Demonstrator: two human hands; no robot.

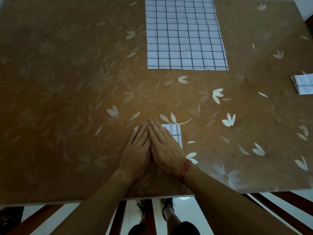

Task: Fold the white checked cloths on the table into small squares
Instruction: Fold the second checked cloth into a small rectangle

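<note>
A small folded white checked cloth (pixel 176 133) lies near the table's front edge, mostly hidden under my hands. My left hand (pixel 137 150) and my right hand (pixel 165 146) lie flat side by side on it, palms down, fingers together and pointing away. My right wrist wears a red string. A large white checked cloth (pixel 184 34) lies spread flat at the far middle of the table. Another folded checked cloth (pixel 303 83) sits at the right edge of the view.
The table (pixel 67 99) is covered by a brown sheet with pale leaf and flower patterns. Its front edge runs just below my forearms. Dark wooden chair slats (pixel 277 211) and my feet on a pale floor show beneath it.
</note>
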